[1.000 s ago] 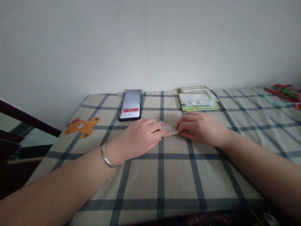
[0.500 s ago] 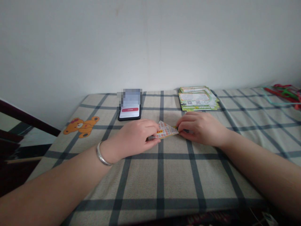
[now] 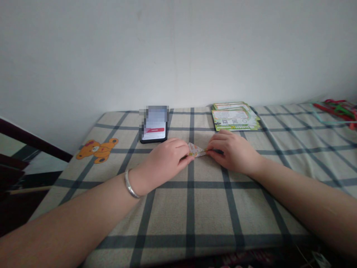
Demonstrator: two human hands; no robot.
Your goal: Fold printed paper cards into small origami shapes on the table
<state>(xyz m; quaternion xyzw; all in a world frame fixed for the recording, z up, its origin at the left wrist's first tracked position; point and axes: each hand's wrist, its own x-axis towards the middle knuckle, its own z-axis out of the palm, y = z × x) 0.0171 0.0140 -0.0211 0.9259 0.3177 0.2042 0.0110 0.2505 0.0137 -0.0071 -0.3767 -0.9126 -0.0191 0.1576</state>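
A small piece of folded printed paper [image 3: 196, 149] lies between my hands, low over the checked cloth. Its visible part tapers to a point on the right. My left hand [image 3: 170, 158], with a silver bangle at the wrist, pinches the paper's left end, and its fingers hide that side. At the right tip, my right hand [image 3: 232, 152] pinches the paper between thumb and fingertips.
A phone [image 3: 154, 126] lies behind my left hand. Behind my right hand sits a stack of printed leaflets [image 3: 235, 118]. An orange bear picture [image 3: 97, 150] is on the left of the checked tablecloth [image 3: 173, 212]. Red and green items [image 3: 338, 111] lie far right.
Both hands have drawn closer together, and the right one has shifted slightly left. Less of the paper shows, and it looks narrower than before.
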